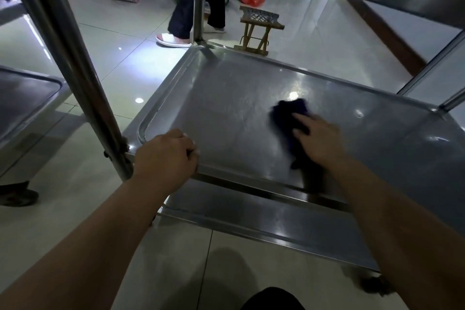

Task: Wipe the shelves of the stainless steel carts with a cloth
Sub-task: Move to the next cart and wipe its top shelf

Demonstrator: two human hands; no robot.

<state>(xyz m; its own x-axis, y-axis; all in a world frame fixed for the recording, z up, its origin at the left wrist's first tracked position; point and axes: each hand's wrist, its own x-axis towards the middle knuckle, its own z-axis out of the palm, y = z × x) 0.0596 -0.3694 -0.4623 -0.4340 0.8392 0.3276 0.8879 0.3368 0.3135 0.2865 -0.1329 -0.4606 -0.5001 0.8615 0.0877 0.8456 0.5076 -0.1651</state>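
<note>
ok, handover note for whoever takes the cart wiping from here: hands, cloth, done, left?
Left hand grips the near rim of the stainless steel cart's middle shelf at its left corner.
Right hand presses the dark blue cloth flat on that shelf, right of centre.
Done: streaks show at mid-shelf; extent unclear.
Left, likely: rest of this shelf, lower shelf, the second steel cart on the left.

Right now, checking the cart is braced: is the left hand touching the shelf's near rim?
Touching. In the head view the left hand grips the near rim of the shelf, fingers curled over its edge.
</note>
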